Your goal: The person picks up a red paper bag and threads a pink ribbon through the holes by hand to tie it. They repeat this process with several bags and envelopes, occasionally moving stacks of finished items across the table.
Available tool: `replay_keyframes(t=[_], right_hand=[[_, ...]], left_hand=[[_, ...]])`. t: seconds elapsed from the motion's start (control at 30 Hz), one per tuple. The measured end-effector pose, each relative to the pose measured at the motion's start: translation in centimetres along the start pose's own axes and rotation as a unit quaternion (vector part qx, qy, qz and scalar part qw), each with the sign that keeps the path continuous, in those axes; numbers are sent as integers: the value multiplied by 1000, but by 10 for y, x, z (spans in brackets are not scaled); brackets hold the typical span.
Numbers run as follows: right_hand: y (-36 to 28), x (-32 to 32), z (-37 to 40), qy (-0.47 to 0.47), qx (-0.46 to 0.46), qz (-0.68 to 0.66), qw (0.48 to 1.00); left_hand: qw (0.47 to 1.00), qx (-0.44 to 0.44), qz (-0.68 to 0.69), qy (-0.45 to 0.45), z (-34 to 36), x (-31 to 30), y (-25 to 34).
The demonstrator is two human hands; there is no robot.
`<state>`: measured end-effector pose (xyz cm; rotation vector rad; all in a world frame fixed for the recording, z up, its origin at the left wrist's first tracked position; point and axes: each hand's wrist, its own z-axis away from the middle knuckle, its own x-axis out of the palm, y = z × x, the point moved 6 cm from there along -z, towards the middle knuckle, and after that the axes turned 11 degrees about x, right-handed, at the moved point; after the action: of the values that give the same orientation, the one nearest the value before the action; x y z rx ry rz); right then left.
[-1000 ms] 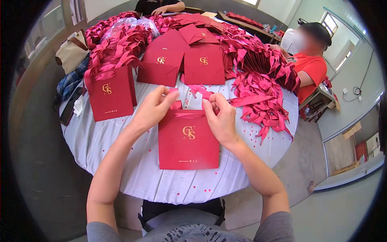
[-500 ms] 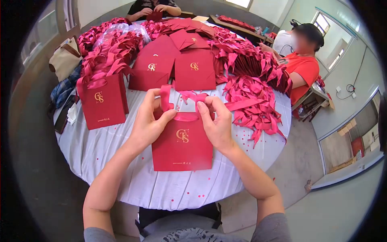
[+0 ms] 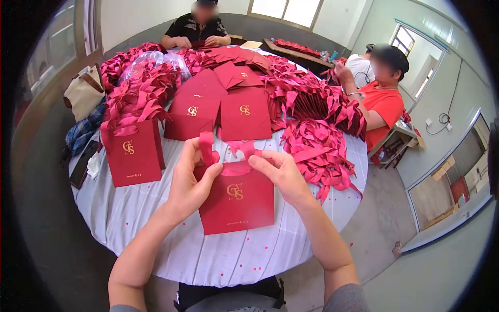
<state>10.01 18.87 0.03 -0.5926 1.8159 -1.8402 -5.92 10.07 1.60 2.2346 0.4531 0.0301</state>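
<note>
In front of me a red paper gift bag (image 3: 239,210) with gold lettering lies on the white-covered table, tilted slightly. My left hand (image 3: 193,182) is closed at its upper left edge, pinching a pink ribbon (image 3: 206,145) that loops up above the fingers. Opposite it, my right hand (image 3: 283,174) pinches another stretch of ribbon (image 3: 246,149) between thumb and forefinger. Between the hands, a ribbon band (image 3: 236,169) crosses the bag's top edge. The fingertips partly hide how the ribbon ends run.
A finished-looking bag stack (image 3: 134,156) with ribbon handles stands at left. Flat red bags (image 3: 244,117) lie behind my hands, with loose ribbons (image 3: 322,158) at right. Two co-workers, one in a black shirt (image 3: 179,28), one in a red shirt (image 3: 382,104), sit around the table.
My view has tilted up, so the table sits lower in it. The gift bag is turned slightly, and both hands still pinch the ribbon. The red-shirted co-worker's hand is raised.
</note>
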Motion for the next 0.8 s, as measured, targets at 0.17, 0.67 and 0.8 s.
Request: replay_keyframes(t=[0.17, 0.67, 0.8], right_hand=[[-10, 6, -1, -24, 8, -10, 1000], [-17, 14, 14, -93, -151, -48, 983], [-19, 13, 18, -66, -161, -23, 984]], left_hand=[[998, 37, -19, -43, 4, 8, 10], [876, -411, 191, -168, 27, 3, -54], [851, -397, 321, -122, 24, 9, -45]])
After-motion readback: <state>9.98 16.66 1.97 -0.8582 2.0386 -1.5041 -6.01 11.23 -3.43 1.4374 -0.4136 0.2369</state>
